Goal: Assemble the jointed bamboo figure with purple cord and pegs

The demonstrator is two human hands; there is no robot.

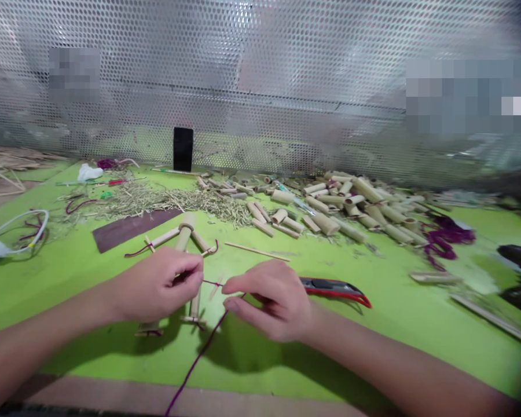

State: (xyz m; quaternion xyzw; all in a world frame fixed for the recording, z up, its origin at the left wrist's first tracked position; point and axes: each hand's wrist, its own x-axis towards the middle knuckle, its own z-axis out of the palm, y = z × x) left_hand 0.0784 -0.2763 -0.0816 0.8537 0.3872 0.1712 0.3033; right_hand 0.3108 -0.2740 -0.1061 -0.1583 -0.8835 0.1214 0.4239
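At the near edge of the green table (pixel 386 330), a purple cord (pixel 198 359) rises to both hands. The right hand (pixel 269 299) pinches it, thumb to forefinger. The left hand (pixel 156 288), fingers curled closed, grips its short end over the bamboo figure (pixel 186 231). Beyond lie a red utility knife (pixel 335 288) and a bamboo tube heap (pixel 347 204).

A bench (pixel 417 313) covered in bright green fills the lower view. Along its near edge, at 6 o'clock, a strip of bare brown board (pixel 113 397) shows. Behind the bench, from 9 through 12 to 3 o'clock, stands a silver-grey perforated metal screen (pixel 260 69) with small round holes. Light glares off it brightest at 12 o'clock. A small black block (pixel 183 149) stands upright at its foot, at 11 o'clock. Shapes beyond the holes are too blurred to tell.
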